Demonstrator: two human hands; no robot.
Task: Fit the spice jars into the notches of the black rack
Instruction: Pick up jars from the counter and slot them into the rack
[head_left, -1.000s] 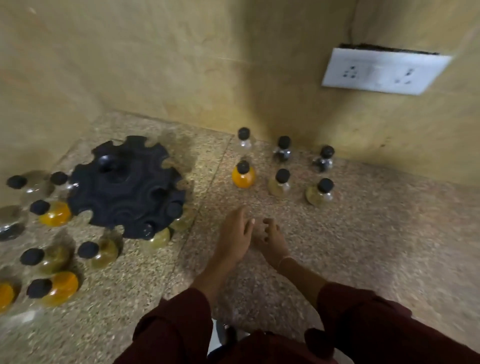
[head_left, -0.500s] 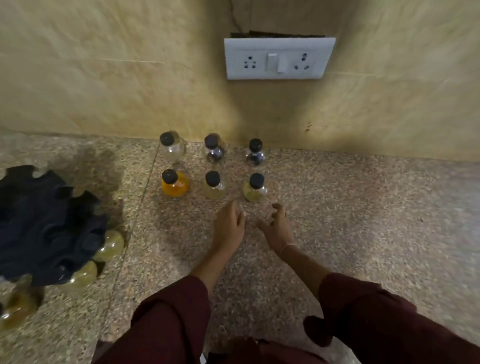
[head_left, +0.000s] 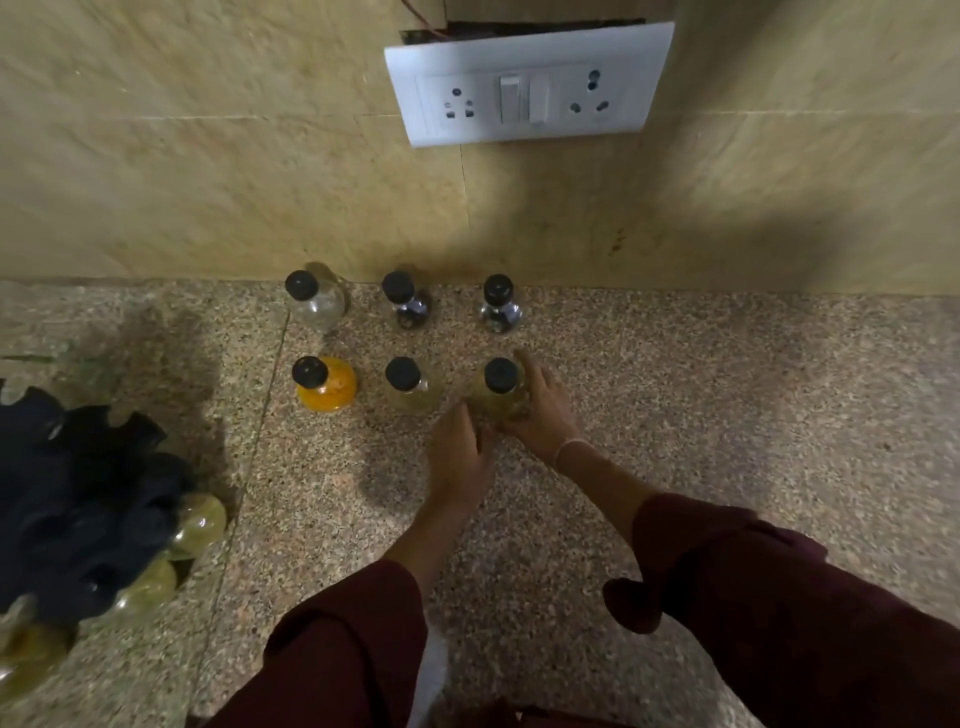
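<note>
Both hands have closed in on the nearest right jar since the earlier frame, when they hovered short of the row, and the view has swung so that the black rack (head_left: 78, 514) now lies cut off at the left edge. Nearest, two dark red sleeves (head_left: 358, 654) reach forward over the speckled stone surface (head_left: 727, 415). The left hand (head_left: 460, 457) rests with its fingers just at the foot of the pale yellow jar (head_left: 496, 397), loosely curled and grasping nothing that can be made out. The right hand (head_left: 540, 410) wraps around that jar's bulb from the right side, in contact, though whether the grip has tightened cannot be told. Beside it to the left stand another pale jar (head_left: 410, 387) and an orange jar (head_left: 324, 387), and behind them, near the wall, a row of three clearer jars (head_left: 400, 301). These look like small glass flasks with black stoppers: probably light, stiff, smooth and breakable, so the round belly seems the safest hold, with the narrow neck left free to slide into a notch. Several jars already sit around the rack's near rim. On the wall above is a white socket plate (head_left: 527, 85).
</note>
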